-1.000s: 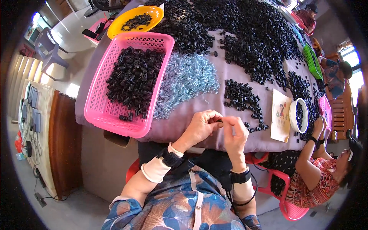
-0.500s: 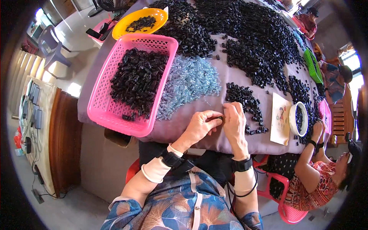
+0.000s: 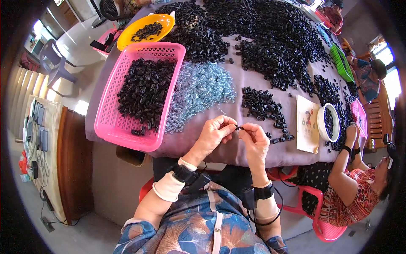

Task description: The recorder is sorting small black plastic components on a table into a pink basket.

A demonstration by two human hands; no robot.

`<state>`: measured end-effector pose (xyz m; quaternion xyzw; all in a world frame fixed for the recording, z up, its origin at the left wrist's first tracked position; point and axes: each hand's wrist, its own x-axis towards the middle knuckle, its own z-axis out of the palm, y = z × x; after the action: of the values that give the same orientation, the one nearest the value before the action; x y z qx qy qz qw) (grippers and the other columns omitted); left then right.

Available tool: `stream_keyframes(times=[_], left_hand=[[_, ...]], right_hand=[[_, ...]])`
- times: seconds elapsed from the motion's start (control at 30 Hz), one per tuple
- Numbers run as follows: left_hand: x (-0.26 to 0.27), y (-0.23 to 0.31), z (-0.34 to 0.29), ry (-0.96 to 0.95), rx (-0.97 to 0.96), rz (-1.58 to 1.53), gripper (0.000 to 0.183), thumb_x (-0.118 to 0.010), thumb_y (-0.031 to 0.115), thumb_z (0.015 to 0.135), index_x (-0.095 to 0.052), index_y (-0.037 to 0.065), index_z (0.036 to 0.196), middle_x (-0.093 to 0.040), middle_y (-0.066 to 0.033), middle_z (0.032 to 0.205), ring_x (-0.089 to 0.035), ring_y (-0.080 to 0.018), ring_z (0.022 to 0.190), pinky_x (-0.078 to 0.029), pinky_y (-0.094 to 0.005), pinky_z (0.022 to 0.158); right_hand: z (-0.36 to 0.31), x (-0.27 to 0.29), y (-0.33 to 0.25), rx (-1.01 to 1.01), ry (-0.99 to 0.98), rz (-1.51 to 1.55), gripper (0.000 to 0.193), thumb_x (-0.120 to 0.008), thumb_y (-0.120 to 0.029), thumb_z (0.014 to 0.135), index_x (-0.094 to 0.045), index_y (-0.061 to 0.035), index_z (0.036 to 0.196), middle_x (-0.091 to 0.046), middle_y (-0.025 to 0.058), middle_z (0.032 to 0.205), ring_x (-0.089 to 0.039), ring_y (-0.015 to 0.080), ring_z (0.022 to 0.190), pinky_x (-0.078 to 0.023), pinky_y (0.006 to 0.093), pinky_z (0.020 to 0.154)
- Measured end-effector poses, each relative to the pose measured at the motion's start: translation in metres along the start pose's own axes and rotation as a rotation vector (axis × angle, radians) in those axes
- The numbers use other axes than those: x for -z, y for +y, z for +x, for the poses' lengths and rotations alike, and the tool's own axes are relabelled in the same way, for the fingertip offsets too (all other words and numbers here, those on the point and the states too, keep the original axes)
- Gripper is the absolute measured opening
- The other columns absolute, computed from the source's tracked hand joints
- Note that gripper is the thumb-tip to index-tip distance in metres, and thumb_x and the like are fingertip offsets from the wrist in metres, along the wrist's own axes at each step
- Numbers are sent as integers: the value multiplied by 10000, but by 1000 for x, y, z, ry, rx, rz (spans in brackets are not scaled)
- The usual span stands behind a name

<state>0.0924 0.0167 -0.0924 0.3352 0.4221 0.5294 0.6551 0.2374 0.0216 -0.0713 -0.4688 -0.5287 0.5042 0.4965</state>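
My left hand (image 3: 212, 136) pinches a small black plastic piece (image 3: 238, 127) between thumb and forefinger, just above the near edge of the table. From the other side, the thumb and fingertips of my right hand (image 3: 255, 142) close on the same piece, so both hands meet at it. Its exact shape is mostly covered by my fingers. Just beyond my left hand spreads a heap of shiny, bluish, coil-like little pieces (image 3: 201, 86). A small group of loose black plastic pieces (image 3: 260, 103) lies beyond my right hand.
A pink basket (image 3: 111, 91) of black pieces stands left, with a yellow plate (image 3: 127, 38) behind it. Many black pieces (image 3: 275, 46) cover the far table. To the right are a flat card (image 3: 306, 131), a white bowl (image 3: 336, 137) and a seated person (image 3: 347, 186).
My right hand has turned and lowered, bringing its fingertips against the black piece at my left fingers. The whole view has shifted slightly.
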Motion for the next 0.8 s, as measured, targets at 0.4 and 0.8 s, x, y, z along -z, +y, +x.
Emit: stream_keyframes(times=[0.4, 0.8], left_hand=[[-4, 4, -2, 61, 1, -77, 147, -598, 114, 873, -615, 13, 979, -583, 14, 715, -506, -39, 571, -390, -173, 487], [-3, 13, -2, -29, 51, 32, 172, -600, 147, 877, -610, 37, 1008, -604, 16, 757, -548, -48, 598, -423, -170, 502]], right_hand=[[-3, -10, -4, 333, -1, -365, 133, -651, 53, 738, -585, -3, 840, -612, 76, 824, -560, 128, 663, -453, 228, 593], [-7, -8, 7, 121, 0, -134, 176, -646, 62, 754, -555, -19, 880, -556, 3, 786, -520, 71, 699, -435, 201, 628]])
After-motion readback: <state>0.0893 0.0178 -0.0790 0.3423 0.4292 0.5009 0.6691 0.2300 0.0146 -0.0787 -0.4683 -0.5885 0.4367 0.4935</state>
